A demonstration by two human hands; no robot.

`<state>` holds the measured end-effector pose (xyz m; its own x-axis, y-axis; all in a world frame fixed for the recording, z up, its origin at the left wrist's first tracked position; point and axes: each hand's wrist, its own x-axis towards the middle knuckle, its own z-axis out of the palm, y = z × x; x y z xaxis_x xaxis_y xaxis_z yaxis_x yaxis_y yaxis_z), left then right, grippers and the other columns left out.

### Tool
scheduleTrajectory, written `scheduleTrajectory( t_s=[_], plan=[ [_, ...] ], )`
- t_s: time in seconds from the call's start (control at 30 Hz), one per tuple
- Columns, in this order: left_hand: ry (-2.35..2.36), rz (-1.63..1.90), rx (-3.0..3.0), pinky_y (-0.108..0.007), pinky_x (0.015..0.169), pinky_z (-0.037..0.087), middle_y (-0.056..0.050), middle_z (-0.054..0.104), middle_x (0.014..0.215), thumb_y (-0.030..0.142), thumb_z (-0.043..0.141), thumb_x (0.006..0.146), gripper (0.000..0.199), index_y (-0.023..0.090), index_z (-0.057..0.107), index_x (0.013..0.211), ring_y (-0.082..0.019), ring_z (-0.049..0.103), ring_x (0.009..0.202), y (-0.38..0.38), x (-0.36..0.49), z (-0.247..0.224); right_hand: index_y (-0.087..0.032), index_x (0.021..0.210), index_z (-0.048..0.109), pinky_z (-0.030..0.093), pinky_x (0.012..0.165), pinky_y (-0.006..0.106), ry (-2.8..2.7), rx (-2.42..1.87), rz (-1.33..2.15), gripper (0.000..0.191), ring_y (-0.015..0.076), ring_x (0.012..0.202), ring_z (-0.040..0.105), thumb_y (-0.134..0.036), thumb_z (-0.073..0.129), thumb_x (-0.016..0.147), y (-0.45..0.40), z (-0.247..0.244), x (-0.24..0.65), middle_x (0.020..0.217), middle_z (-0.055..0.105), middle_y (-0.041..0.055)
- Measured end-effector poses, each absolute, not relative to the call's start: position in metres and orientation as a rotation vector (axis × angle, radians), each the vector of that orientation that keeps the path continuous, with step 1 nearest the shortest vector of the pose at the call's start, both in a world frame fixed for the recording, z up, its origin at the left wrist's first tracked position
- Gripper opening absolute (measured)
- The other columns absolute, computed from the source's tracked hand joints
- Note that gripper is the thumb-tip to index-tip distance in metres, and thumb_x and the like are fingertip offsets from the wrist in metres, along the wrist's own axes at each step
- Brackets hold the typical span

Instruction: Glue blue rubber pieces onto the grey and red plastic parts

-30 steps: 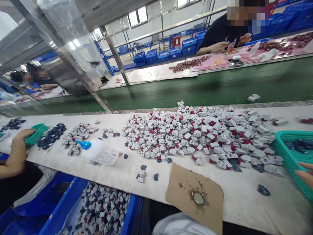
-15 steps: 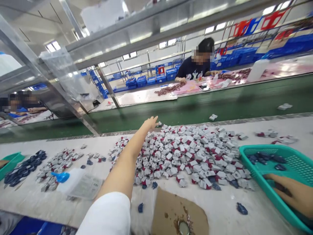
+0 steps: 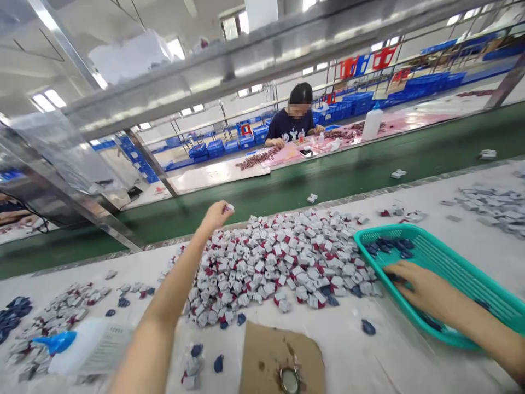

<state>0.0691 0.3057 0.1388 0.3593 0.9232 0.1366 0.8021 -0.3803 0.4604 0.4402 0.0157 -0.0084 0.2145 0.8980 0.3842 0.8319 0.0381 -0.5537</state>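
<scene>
My left hand [image 3: 216, 216] reaches over the far edge of the pile, by the green belt. Its fingers pinch a small grey piece [image 3: 229, 208] with some dark red on it. Below and to the right spreads a large pile of grey and dark red pieces [image 3: 279, 257]. At the right, my right hand [image 3: 422, 287] is inside a teal plastic basket [image 3: 441, 246], near its left wall. Its fingers curl round a dark blue piece [image 3: 396, 277], partly hidden by them. More dark blue pieces [image 3: 389, 246] lie at the basket's far end.
Beyond the table runs a green conveyor belt [image 3: 348, 178] with several grey pieces on it. A white bottle with a blue nozzle [image 3: 92, 347] lies at left. Cardboard [image 3: 262, 355] holds a small round dish [image 3: 289, 380]. Across the belt sits a co-worker [image 3: 289, 128].
My view has swung to the right. My left hand, earlier with fingers stretched at the belt's edge, now pinches a grey piece. My right hand stays in the basket.
</scene>
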Motion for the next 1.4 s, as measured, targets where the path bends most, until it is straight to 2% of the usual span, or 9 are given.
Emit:
scheduleTrajectory(
  t_s=[0.2, 0.37, 0.5, 0.6, 0.8, 0.93, 1.17, 1.33, 1.4],
  plan=[
    [1.434, 0.939, 1.917, -0.024, 0.049, 0.046, 0.001, 0.06, 0.07, 0.047, 0.061, 0.082, 0.035, 0.018, 0.059, 0.102, -0.014, 0.057, 0.055, 0.177, -0.02, 0.131, -0.02, 0.077, 0.065, 0.035, 0.059, 0.026, -1.768, -1.932, 0.217, 0.035, 0.0147, 0.061, 0.053, -0.017, 0.033, 0.089, 0.01, 0.001, 0.44, 0.07, 0.059, 0.0045],
    [1.532, 1.183, 1.305, -0.023, 0.047, 0.046, 0.004, 0.058, 0.06, 0.051, 0.073, 0.07, 0.044, 0.018, 0.062, 0.098, -0.011, 0.051, 0.046, 0.068, -0.046, 0.078, -0.02, 0.079, 0.063, 0.033, 0.053, 0.023, -1.76, -2.056, 0.251, 0.025, 0.0113, 0.052, 0.049, -0.026, 0.041, 0.09, 0.009, 0.031, 0.44, 0.058, 0.054, 0.0001],
    [1.495, 1.174, 0.99, -0.019, 0.044, 0.044, 0.003, 0.058, 0.065, 0.048, 0.076, 0.069, 0.043, 0.017, 0.061, 0.095, -0.011, 0.054, 0.053, 0.023, -0.033, 0.043, -0.02, 0.093, 0.066, 0.039, 0.052, 0.024, -1.677, -2.176, 0.288, 0.022, 0.0157, 0.061, 0.058, -0.037, 0.055, 0.086, 0.0, 0.053, 0.425, 0.073, 0.063, 0.0047],
    [1.391, 0.968, 0.962, -0.019, 0.042, 0.043, 0.003, 0.055, 0.066, 0.046, 0.077, 0.067, 0.043, 0.016, 0.06, 0.093, -0.012, 0.056, 0.054, 0.009, -0.024, 0.027, -0.02, 0.095, 0.065, 0.046, 0.058, 0.025, -1.578, -2.114, 0.388, 0.025, 0.0167, 0.071, 0.062, -0.042, 0.058, 0.085, -0.008, 0.054, 0.381, 0.09, 0.067, 0.0083],
    [1.22, 0.747, 0.997, -0.017, 0.044, 0.044, 0.0, 0.058, 0.075, 0.043, 0.069, 0.076, 0.038, 0.016, 0.058, 0.099, -0.011, 0.056, 0.061, -0.001, -0.011, 0.007, -0.019, 0.094, 0.064, 0.045, 0.048, 0.022, -1.774, -1.667, 0.853, 0.022, 0.0119, 0.053, 0.053, -0.036, 0.052, 0.085, -0.023, 0.03, 0.254, 0.064, 0.058, 0.0006],
    [1.206, 0.732, 1.022, -0.016, 0.046, 0.044, 0.0, 0.059, 0.078, 0.041, 0.066, 0.079, 0.034, 0.016, 0.058, 0.1, -0.01, 0.055, 0.061, -0.002, -0.006, 0.006, -0.019, 0.101, 0.07, 0.047, 0.049, 0.022, -1.931, -1.465, 0.974, 0.029, 0.0105, 0.054, 0.055, -0.03, 0.045, 0.091, -0.022, 0.019, 0.22, 0.078, 0.066, 0.0039],
    [1.194, 0.764, 0.99, -0.017, 0.047, 0.045, 0.0, 0.059, 0.08, 0.044, 0.067, 0.078, 0.036, 0.016, 0.058, 0.099, -0.011, 0.056, 0.062, -0.002, -0.008, 0.007, -0.019, 0.11, 0.066, 0.055, 0.075, 0.027, -2.128, -1.382, 0.956, 0.028, 0.0169, 0.09, 0.068, -0.025, 0.043, 0.096, -0.026, 0.02, 0.227, 0.103, 0.07, 0.0066],
    [1.2, 0.791, 0.987, -0.018, 0.047, 0.046, -0.001, 0.059, 0.081, 0.045, 0.068, 0.078, 0.037, 0.017, 0.058, 0.099, -0.012, 0.057, 0.064, -0.003, -0.012, 0.008, -0.018, 0.092, 0.062, 0.048, 0.051, 0.025, -2.245, -1.452, 0.935, 0.016, 0.0157, 0.06, 0.063, -0.029, 0.05, 0.093, -0.02, 0.024, 0.223, 0.074, 0.067, 0.0024],
    [1.202, 0.801, 0.981, -0.018, 0.047, 0.046, -0.001, 0.059, 0.081, 0.044, 0.068, 0.078, 0.036, 0.017, 0.059, 0.099, -0.012, 0.057, 0.065, -0.003, -0.012, 0.007, -0.018, 0.09, 0.062, 0.046, 0.049, 0.024, -2.254, -1.444, 0.934, 0.014, 0.0144, 0.055, 0.059, -0.028, 0.051, 0.092, -0.016, 0.023, 0.221, 0.068, 0.064, 0.0012]
  ],
)
